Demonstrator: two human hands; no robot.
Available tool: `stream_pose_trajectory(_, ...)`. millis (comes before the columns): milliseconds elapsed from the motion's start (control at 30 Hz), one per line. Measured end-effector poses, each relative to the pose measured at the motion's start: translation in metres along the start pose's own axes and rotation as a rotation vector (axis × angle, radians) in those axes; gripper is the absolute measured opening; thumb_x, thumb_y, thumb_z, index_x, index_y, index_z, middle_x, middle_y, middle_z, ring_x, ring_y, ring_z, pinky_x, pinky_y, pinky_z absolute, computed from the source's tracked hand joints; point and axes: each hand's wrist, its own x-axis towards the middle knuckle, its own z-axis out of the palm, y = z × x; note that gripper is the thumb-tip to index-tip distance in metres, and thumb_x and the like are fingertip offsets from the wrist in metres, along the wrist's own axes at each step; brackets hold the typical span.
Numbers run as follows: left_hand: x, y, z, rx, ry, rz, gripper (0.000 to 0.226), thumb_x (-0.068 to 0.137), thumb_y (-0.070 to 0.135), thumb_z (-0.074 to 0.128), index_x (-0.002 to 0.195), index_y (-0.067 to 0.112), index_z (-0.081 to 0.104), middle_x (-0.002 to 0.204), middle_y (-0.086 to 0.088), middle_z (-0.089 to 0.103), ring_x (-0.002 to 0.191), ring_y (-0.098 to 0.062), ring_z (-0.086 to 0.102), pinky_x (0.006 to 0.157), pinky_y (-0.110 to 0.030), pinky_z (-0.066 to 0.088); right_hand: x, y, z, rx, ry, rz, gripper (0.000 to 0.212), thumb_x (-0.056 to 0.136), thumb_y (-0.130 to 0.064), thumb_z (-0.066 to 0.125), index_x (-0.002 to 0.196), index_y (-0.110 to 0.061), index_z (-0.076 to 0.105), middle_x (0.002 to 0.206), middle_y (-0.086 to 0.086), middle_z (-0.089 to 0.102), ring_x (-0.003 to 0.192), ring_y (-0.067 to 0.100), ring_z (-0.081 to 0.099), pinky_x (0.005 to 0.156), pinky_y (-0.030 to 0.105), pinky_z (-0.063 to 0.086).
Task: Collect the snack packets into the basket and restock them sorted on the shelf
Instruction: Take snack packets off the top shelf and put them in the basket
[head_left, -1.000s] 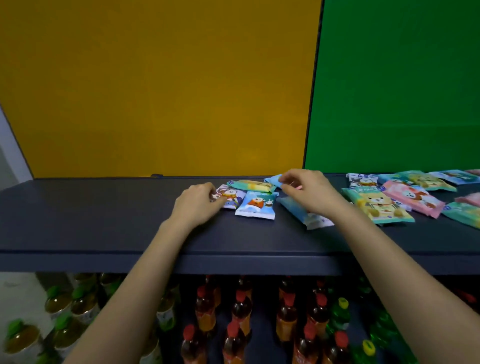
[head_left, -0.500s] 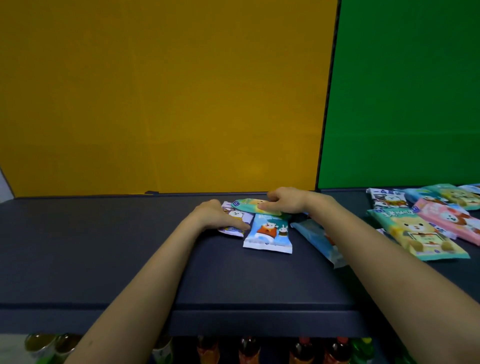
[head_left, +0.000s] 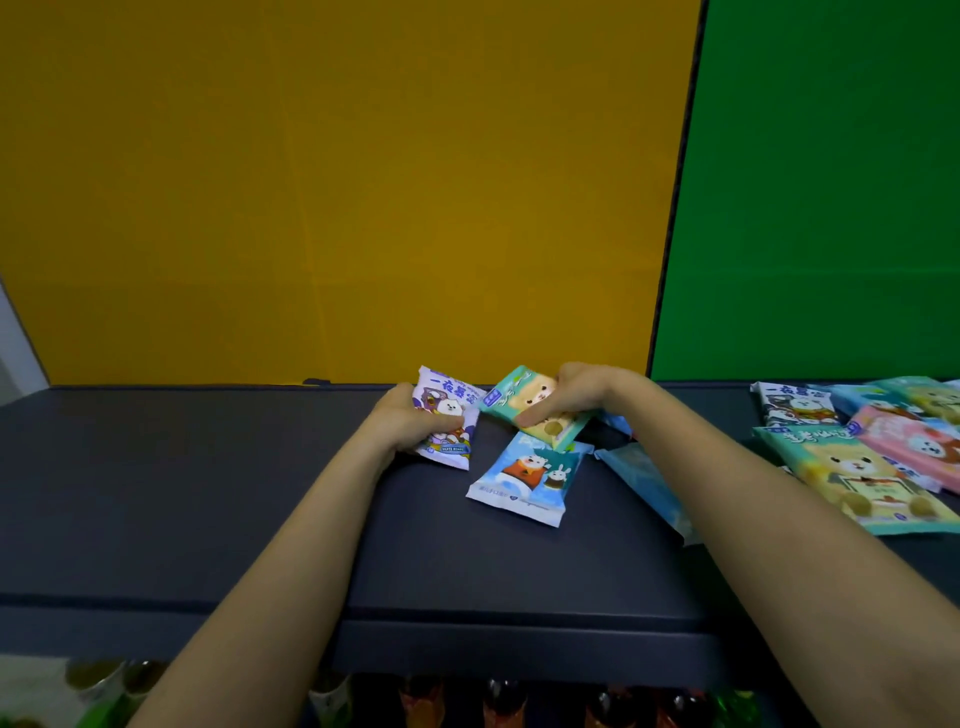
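On the dark shelf top (head_left: 208, 493), my left hand (head_left: 410, 423) grips a purple and white snack packet (head_left: 447, 415), tilted up off the surface. My right hand (head_left: 576, 395) pinches a green packet with a bear (head_left: 524, 410) and lifts it. Below them a blue packet with a fox and a rabbit (head_left: 524, 478) lies flat. A pale blue packet (head_left: 649, 488) is partly hidden under my right forearm. No basket is in view.
Several more packets lie at the right end of the shelf top: a large teal bear packet (head_left: 852, 478), a pink one (head_left: 914, 441) and a white one (head_left: 795, 410). Bottles (head_left: 498, 706) stand on the shelf below. Yellow and green wall panels rise behind.
Both hands have lifted their packets off the shelf top: the left raised the purple packet, the right raised the green bear packet. The view has tilted slightly downward.
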Motion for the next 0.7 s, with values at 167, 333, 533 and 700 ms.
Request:
stream_pose_trajectory(167, -0.020, 0.000, -0.009, -0.168, 0.109, 0.105, 0.038, 0.079, 0.013, 0.072, 0.104, 0.009, 0.043, 0.107, -0.012, 0.062, 0.081, -0.017, 0.062, 0.062, -0.024, 0.051, -0.030, -0.004, -0.009, -0.079, 0.376, -0.061, 0.045, 0.084, -0.044, 0.062, 0.108, -0.007, 0.053, 0.111, 0.009, 0.063, 0.102, 0.026, 0.060, 0.083, 0.037, 0.049)
stream_pose_trajectory(333, -0.062, 0.003, -0.034, -0.371, 0.170, 0.178, 0.035, 0.083, 0.012, 0.068, 0.109, 0.008, 0.044, 0.109, -0.014, 0.063, 0.081, -0.017, 0.064, 0.074, -0.028, 0.055, -0.093, -0.009, -0.002, 0.587, 0.417, -0.260, 0.019, 0.091, -0.024, 0.058, 0.075, -0.018, 0.049, 0.092, 0.005, 0.061, 0.070, 0.014, 0.063, 0.062, 0.026, 0.052)
stream_pose_trajectory(533, -0.151, -0.021, -0.064, -0.434, 0.263, 0.141, 0.030, 0.085, 0.015, 0.065, 0.109, 0.014, 0.049, 0.101, -0.004, 0.068, 0.076, -0.009, 0.069, 0.067, -0.023, 0.055, -0.141, -0.022, 0.055, 0.906, 0.250, -0.287, 0.019, 0.091, -0.023, 0.057, 0.104, -0.011, 0.051, 0.087, 0.001, 0.065, 0.065, 0.007, 0.061, 0.047, 0.015, 0.049)
stream_pose_trajectory(700, -0.249, -0.086, -0.101, -0.437, 0.470, 0.024, 0.036, 0.084, 0.015, 0.066, 0.115, 0.009, 0.050, 0.094, -0.002, 0.070, 0.069, -0.005, 0.070, 0.059, -0.018, 0.054, -0.168, -0.061, 0.134, 0.933, 0.037, -0.361, 0.029, 0.089, -0.026, 0.060, 0.112, -0.012, 0.050, 0.085, -0.004, 0.068, 0.061, 0.001, 0.066, 0.057, 0.021, 0.051)
